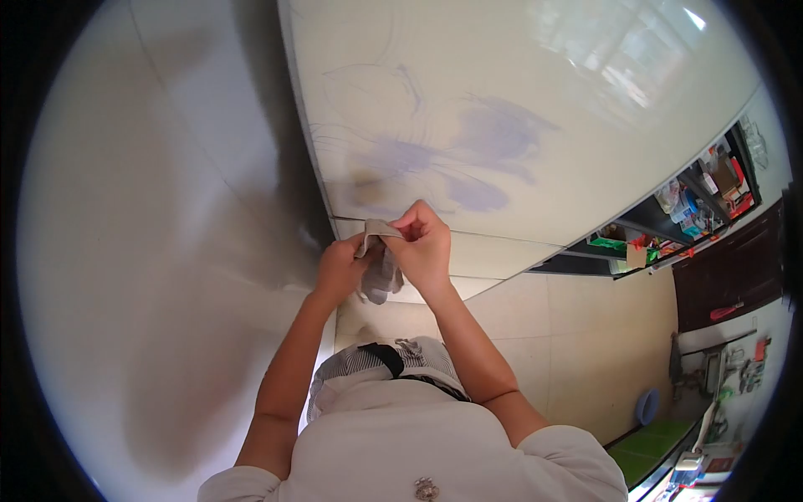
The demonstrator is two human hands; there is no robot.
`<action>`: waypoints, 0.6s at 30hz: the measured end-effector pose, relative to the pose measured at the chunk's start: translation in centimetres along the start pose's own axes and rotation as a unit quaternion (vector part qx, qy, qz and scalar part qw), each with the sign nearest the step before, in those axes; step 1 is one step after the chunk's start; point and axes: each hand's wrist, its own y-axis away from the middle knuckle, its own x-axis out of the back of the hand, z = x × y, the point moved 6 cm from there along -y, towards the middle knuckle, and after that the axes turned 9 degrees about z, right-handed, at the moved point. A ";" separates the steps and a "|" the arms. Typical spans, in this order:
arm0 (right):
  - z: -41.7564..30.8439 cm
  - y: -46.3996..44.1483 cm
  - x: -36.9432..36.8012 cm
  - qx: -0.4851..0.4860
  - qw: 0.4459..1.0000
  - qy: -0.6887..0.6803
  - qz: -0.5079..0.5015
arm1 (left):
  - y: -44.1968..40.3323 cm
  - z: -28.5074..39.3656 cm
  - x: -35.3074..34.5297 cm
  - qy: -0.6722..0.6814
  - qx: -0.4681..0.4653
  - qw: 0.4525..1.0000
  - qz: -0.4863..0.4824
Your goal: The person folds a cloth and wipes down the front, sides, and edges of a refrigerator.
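A small grey-beige cloth [381, 272] hangs in folds between my two hands, in front of my waist. My left hand [337, 272] is closed on its left side. With thumb and fingers pinched together, my right hand [425, 248] grips the upper right part of the cloth. Its exact kind does not show, since the fingers cover part of it. Just beyond my hands is a glossy cream panel [502, 226] with a purple flower pattern [410, 155].
A pale wall [167, 251] runs along the left. On the right, dark shelves [661, 219] hold packets and boxes. Tiled floor [519, 326] lies beyond my right arm. Farther off are a dark door [728, 276], a blue basin [647, 407] and a green surface [657, 452].
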 end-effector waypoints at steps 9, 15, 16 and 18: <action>9.5 5.5 11.5 -0.142 0.953 -0.048 -0.262 | 2.9 6.6 -1.0 0.387 0.112 0.903 0.147; 13.8 12.8 13.3 -0.198 0.928 -0.004 -0.316 | 6.5 11.7 -1.7 0.469 0.069 0.872 0.120; 14.2 13.5 13.9 -0.198 0.926 0.060 -0.315 | 7.4 11.7 -1.5 0.454 0.073 0.877 0.139; 14.8 14.6 15.1 -0.193 0.912 0.186 -0.310 | 8.7 10.4 -1.0 0.443 0.094 0.874 0.177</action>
